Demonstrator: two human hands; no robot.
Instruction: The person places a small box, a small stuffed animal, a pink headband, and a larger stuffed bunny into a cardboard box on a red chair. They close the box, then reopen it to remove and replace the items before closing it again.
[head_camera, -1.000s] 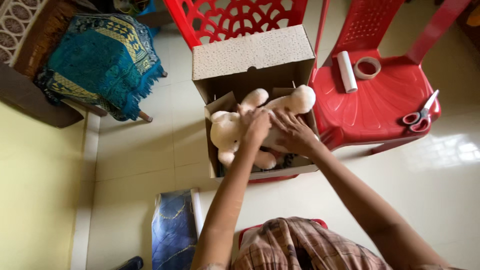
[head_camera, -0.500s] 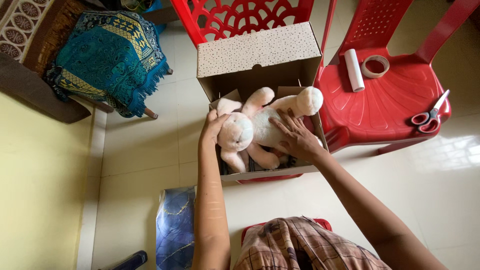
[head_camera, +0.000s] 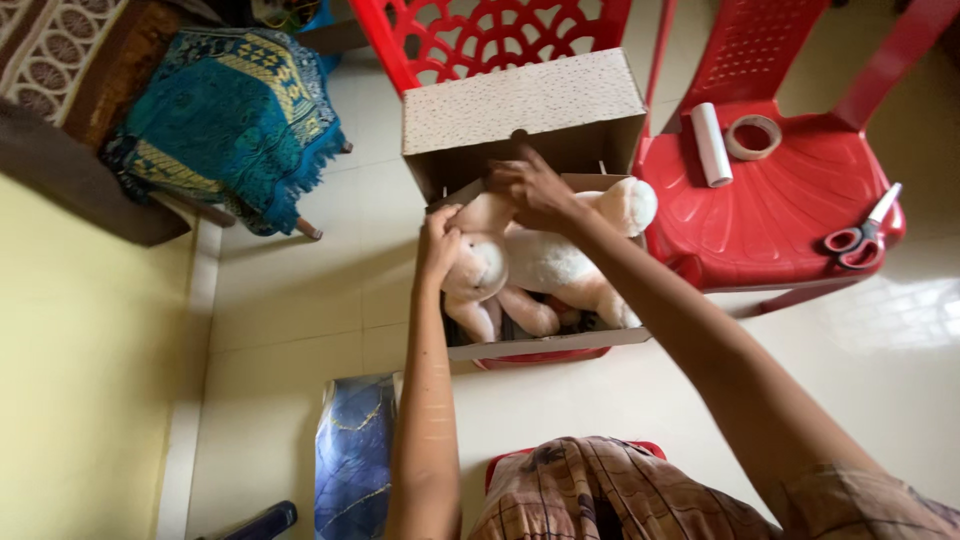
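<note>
Seen from the head camera, a cream plush toy (head_camera: 540, 265) lies half sunk in an open cardboard box (head_camera: 520, 110) that rests on a red chair; the left hand (head_camera: 438, 240) cups the toy's head at the box's left wall, while the right hand (head_camera: 530, 185) pinches an ear or limb up near the box's raised lid. Right of the box, a second red chair (head_camera: 790, 210) carries a white roll (head_camera: 711, 145), a tape ring (head_camera: 752, 136) and scissors (head_camera: 858, 235). The toy's limbs poke above the box rim, so I judge they could catch under the lid, and a hard push might tip the box off its seat.
</note>
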